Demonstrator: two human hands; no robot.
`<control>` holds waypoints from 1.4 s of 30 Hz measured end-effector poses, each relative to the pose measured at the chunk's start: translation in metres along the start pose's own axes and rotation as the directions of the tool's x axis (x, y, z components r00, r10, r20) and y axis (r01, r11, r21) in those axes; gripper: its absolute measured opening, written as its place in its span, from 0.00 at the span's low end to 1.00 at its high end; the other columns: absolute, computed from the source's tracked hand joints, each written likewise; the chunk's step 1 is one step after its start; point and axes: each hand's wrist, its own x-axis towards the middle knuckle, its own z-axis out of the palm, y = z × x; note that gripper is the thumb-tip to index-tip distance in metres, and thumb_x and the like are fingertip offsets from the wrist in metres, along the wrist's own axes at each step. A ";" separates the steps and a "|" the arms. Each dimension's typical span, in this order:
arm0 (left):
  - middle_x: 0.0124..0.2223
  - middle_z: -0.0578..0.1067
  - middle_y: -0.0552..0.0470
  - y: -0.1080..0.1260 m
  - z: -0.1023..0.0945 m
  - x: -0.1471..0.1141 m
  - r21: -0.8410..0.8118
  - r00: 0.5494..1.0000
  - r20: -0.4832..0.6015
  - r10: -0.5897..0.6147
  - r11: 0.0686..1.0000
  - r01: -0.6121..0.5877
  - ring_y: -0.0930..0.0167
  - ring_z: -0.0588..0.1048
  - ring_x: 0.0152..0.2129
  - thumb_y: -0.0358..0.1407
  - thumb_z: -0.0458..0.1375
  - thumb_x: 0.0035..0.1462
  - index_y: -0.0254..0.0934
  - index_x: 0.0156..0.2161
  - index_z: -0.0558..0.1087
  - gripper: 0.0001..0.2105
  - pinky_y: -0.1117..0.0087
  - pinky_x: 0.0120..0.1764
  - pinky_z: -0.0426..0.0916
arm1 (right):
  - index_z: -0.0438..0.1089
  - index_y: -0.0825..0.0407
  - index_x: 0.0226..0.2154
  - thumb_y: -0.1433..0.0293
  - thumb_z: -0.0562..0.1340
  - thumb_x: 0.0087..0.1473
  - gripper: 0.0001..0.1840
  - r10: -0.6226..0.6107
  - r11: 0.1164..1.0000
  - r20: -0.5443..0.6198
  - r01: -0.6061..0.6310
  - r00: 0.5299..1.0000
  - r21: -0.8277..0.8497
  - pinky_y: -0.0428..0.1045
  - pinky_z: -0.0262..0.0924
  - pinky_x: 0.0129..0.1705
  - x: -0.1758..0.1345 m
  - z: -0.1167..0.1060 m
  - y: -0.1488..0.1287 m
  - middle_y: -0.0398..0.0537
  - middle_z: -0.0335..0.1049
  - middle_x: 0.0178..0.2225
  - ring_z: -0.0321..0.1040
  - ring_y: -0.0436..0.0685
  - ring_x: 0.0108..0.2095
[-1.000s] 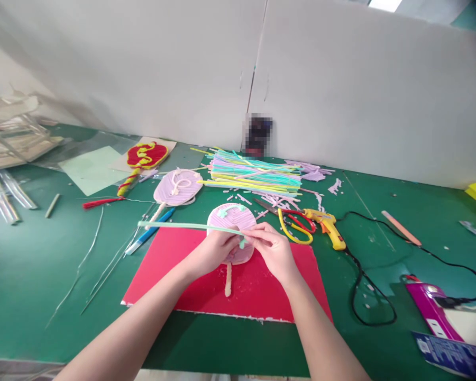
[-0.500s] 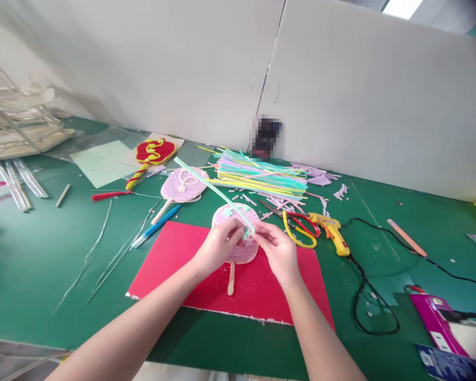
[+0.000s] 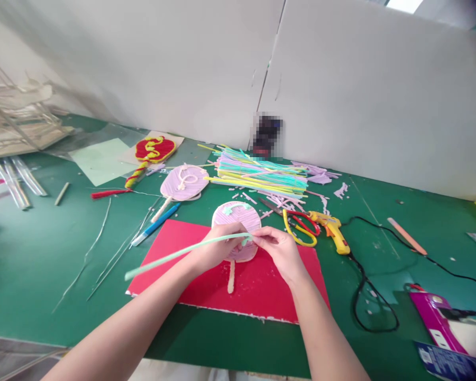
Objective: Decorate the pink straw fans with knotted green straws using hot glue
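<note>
A long mint-green pipe cleaner [image 3: 178, 253] runs from my fingertips over the back of my left hand, its free end out to the left. My right hand [image 3: 281, 251] pinches its near end between thumb and forefinger. My left hand [image 3: 224, 241] has curled fingers closed at the same end, where a small bent mint part shows; the exact grip is partly hidden. Beneath both hands lies a round lilac fan [image 3: 238, 213] with mint decorations near its top edge and a cream handle [image 3: 231, 278]. It rests on a red board [image 3: 262, 293].
Behind lie a pile of coloured pipe cleaners [image 3: 262, 172], a second lilac fan [image 3: 184, 182] and a red-and-yellow fan [image 3: 154, 150]. Scissors [image 3: 301, 233] and a yellow glue gun [image 3: 331, 233] with a looped black cord [image 3: 355, 312] are at right. A blue pen [image 3: 156, 225] lies left.
The pipe cleaner's free end has swung from pointing up and away to lying low across my left hand and forearm. Both hands stay over the fan.
</note>
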 end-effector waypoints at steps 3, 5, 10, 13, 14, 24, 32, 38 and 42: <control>0.26 0.67 0.55 0.003 -0.008 -0.003 -0.019 0.988 0.148 -0.045 0.999 0.048 0.76 0.66 0.24 0.32 0.48 0.53 0.34 0.31 0.68 0.07 0.77 0.25 0.60 | 0.73 0.51 0.27 0.66 0.67 0.42 0.07 0.036 0.998 0.096 -0.032 0.995 -0.045 0.49 0.63 0.39 -0.002 -0.002 0.000 0.44 0.73 0.29 0.69 0.54 0.33; 0.26 0.67 0.55 0.007 -0.013 -0.004 -0.005 0.972 0.231 -0.032 0.999 0.034 0.76 0.65 0.23 0.31 0.49 0.52 0.33 0.31 0.68 0.07 0.77 0.26 0.60 | 0.71 0.51 0.27 0.67 0.67 0.41 0.08 0.072 0.996 0.138 -0.065 0.988 -0.054 0.48 0.63 0.37 -0.003 -0.002 -0.001 0.43 0.72 0.28 0.69 0.53 0.32; 0.24 0.66 0.55 0.014 -0.019 -0.001 0.070 0.949 0.314 0.011 0.997 -0.035 0.76 0.63 0.22 0.37 0.51 0.54 0.31 0.27 0.68 0.11 0.75 0.27 0.58 | 0.63 0.50 0.27 0.68 0.69 0.39 0.14 0.118 0.993 0.187 -0.118 0.975 -0.011 0.47 0.63 0.34 -0.005 0.000 -0.002 0.38 0.67 0.25 0.67 0.50 0.29; 0.24 0.66 0.55 0.011 -0.016 -0.001 -0.031 0.963 0.260 -0.076 0.996 0.087 0.76 0.65 0.22 0.36 0.51 0.53 0.31 0.28 0.68 0.10 0.75 0.26 0.60 | 0.64 0.51 0.26 0.66 0.68 0.40 0.13 0.068 0.997 0.144 -0.063 0.987 -0.041 0.46 0.62 0.34 -0.004 0.001 -0.002 0.39 0.67 0.25 0.66 0.50 0.30; 0.26 0.67 0.54 0.010 -0.015 -0.001 -0.082 0.968 0.235 -0.090 0.990 0.112 0.75 0.66 0.23 0.36 0.50 0.54 0.32 0.30 0.68 0.09 0.75 0.26 0.61 | 0.64 0.51 0.26 0.65 0.68 0.41 0.12 0.039 0.999 0.103 -0.035 0.994 -0.039 0.46 0.62 0.34 -0.004 0.002 -0.001 0.40 0.67 0.25 0.66 0.50 0.30; 0.26 0.72 0.53 0.001 -0.003 0.006 -0.316 0.995 -0.085 -0.049 0.949 0.020 0.75 0.71 0.24 0.34 0.55 0.51 0.32 0.32 0.69 0.06 0.74 0.31 0.66 | 0.65 0.50 0.27 0.65 0.68 0.42 0.12 -0.131 0.990 -0.145 0.136 0.981 0.025 0.47 0.63 0.37 -0.001 0.008 0.000 0.41 0.69 0.26 0.68 0.51 0.30; 0.25 0.73 0.53 0.003 -0.003 0.006 -0.241 0.994 -0.092 -0.067 0.970 0.043 0.74 0.72 0.24 0.33 0.56 0.48 0.32 0.28 0.71 0.05 0.74 0.31 0.67 | 0.69 0.51 0.30 0.60 0.63 0.47 0.12 -0.044 0.999 -0.080 0.042 0.996 -0.019 0.47 0.64 0.33 -0.002 0.004 -0.002 0.42 0.71 0.25 0.69 0.52 0.26; 0.28 0.74 0.53 0.003 -0.002 0.003 -0.164 0.993 -0.104 -0.055 0.986 0.037 0.74 0.71 0.26 0.33 0.57 0.48 0.33 0.30 0.72 0.05 0.76 0.31 0.65 | 0.69 0.52 0.28 0.59 0.63 0.46 0.12 0.045 0.998 0.020 -0.045 0.999 -0.034 0.47 0.64 0.32 -0.002 0.004 -0.005 0.41 0.70 0.23 0.68 0.51 0.25; 0.28 0.75 0.53 0.004 -0.003 0.003 -0.093 0.994 -0.099 -0.037 0.995 0.027 0.74 0.72 0.26 0.33 0.55 0.49 0.34 0.30 0.73 0.06 0.75 0.32 0.66 | 0.70 0.52 0.29 0.60 0.63 0.46 0.11 0.059 0.994 0.060 -0.053 0.996 -0.097 0.47 0.64 0.34 -0.003 0.001 -0.006 0.43 0.72 0.26 0.70 0.53 0.28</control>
